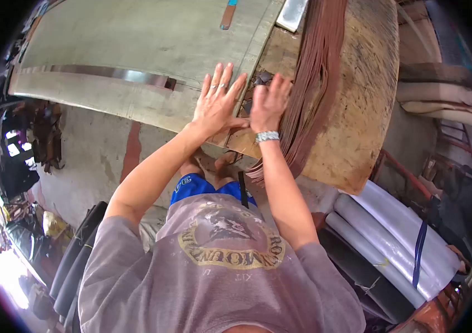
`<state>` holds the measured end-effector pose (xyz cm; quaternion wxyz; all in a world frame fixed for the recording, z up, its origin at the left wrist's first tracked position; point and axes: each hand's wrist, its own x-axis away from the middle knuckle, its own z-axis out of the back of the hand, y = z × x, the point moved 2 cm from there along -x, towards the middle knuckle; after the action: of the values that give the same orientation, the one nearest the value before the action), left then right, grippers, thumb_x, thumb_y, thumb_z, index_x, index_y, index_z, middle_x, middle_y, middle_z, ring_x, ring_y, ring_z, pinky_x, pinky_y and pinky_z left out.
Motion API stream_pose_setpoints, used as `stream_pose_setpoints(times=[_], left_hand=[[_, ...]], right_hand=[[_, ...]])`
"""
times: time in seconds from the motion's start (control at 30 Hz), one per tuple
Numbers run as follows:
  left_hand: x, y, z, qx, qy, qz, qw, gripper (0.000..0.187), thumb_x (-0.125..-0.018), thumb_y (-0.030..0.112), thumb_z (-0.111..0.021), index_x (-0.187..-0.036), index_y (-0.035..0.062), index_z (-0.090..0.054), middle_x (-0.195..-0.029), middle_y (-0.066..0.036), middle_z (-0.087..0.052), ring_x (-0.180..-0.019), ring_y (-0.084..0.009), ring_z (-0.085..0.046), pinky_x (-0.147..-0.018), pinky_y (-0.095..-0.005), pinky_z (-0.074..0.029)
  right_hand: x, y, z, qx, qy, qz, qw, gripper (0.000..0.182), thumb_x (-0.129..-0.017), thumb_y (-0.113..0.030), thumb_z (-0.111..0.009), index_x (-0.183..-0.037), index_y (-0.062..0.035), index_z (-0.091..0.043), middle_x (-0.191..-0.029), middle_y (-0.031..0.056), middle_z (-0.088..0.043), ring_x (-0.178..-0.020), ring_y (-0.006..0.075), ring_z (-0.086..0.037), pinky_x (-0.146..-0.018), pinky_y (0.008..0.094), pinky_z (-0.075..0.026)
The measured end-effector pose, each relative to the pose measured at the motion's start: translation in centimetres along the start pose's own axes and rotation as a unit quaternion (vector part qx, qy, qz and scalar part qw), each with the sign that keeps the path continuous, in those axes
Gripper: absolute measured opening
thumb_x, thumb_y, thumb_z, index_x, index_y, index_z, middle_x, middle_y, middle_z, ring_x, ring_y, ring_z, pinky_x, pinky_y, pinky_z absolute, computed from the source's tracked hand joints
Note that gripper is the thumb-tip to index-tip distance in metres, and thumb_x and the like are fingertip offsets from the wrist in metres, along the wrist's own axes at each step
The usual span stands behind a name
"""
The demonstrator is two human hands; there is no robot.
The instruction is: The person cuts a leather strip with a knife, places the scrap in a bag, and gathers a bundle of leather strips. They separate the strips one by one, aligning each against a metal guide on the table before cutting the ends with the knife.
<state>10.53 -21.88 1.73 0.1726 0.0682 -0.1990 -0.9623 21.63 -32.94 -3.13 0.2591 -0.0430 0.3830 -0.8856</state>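
My left hand (218, 105) lies with its fingers spread near the right edge of a greenish board (119, 44), holding nothing. Just to the right is my right hand (269, 104), raised beside a bundle of long brown strips (316, 83); its fingers are extended and slightly blurred, with nothing visible in them. The strips run down a worn wooden board (358, 100) and hang over its front edge. Small dark scraps (262, 77) lie between my hands. A metal ruler (108, 73) rests on the greenish board, left of my left hand.
A small brown and blue tool (227, 15) lies at the far side of the greenish board, and a pale block (292, 13) sits near the strips. Silver rolls (397, 238) stand at the lower right, dark rolls (78, 261) at the lower left.
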Motion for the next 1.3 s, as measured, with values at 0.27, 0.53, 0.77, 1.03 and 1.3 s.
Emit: stream_pose_setpoints(times=[0.27,0.53,0.77,1.03,1.3], left_hand=[[6.6,-0.9,3.7,0.108,-0.060,-0.056,0.991,0.118,-0.062,0.048,-0.091,-0.159,0.0131,-0.034,-0.168,-0.022,-0.016,-0.155,-0.0461,-0.013,-0.123,-0.0606,-0.019],[5.5,-3.4,5.4,0.180,-0.055,-0.123,0.974,0.103,-0.062,0.030,-0.095,-0.151,0.0106,-0.047,-0.165,-0.024,-0.026,-0.153,-0.0464,-0.021,-0.121,-0.0597,-0.027],[3.6,-5.3,7.1,0.188,-0.093,-0.198,0.957,0.086,-0.069,0.025,-0.092,-0.145,0.0114,-0.054,-0.164,-0.019,-0.031,-0.153,-0.0418,-0.026,-0.120,-0.0601,-0.028],[3.3,-7.9,9.4,0.178,-0.060,-0.236,0.954,0.048,-0.076,0.018,-0.087,-0.120,0.0085,-0.070,-0.152,-0.013,-0.050,-0.148,-0.0373,-0.037,-0.119,-0.0597,-0.031],[-1.3,-8.1,8.7,0.218,-0.071,-0.228,0.946,0.032,-0.086,0.017,-0.078,-0.115,0.0062,-0.069,-0.141,-0.014,-0.057,-0.131,-0.0363,-0.055,-0.109,-0.0501,-0.044]], right_hand=[[-0.1,-1.1,-0.8,0.154,-0.016,0.100,0.983,0.059,-0.100,-0.038,-0.053,-0.152,-0.0106,-0.048,-0.161,0.0282,-0.031,-0.152,0.0448,-0.023,-0.123,0.0572,-0.020],[-0.3,-1.5,-0.6,0.202,-0.015,0.057,0.978,0.053,-0.098,-0.027,-0.056,-0.149,-0.0182,-0.050,-0.163,0.0224,-0.030,-0.152,0.0403,-0.025,-0.121,0.0563,-0.023],[-4.0,-1.4,-1.1,0.233,0.030,0.103,0.967,0.023,-0.092,-0.022,-0.064,-0.114,-0.0131,-0.064,-0.120,0.0126,-0.056,-0.113,0.0329,-0.053,-0.093,0.0496,-0.043],[-7.5,0.5,-1.1,0.180,0.064,0.099,0.976,0.028,-0.093,-0.032,-0.063,-0.081,-0.0072,-0.066,-0.078,0.0130,-0.068,-0.072,0.0350,-0.068,-0.065,0.0526,-0.054],[-7.5,1.5,2.0,-0.261,0.275,-0.184,0.907,0.036,-0.096,-0.027,-0.063,-0.078,0.0032,-0.067,-0.063,0.0026,-0.063,-0.059,0.0143,-0.061,-0.059,0.0364,-0.050]])
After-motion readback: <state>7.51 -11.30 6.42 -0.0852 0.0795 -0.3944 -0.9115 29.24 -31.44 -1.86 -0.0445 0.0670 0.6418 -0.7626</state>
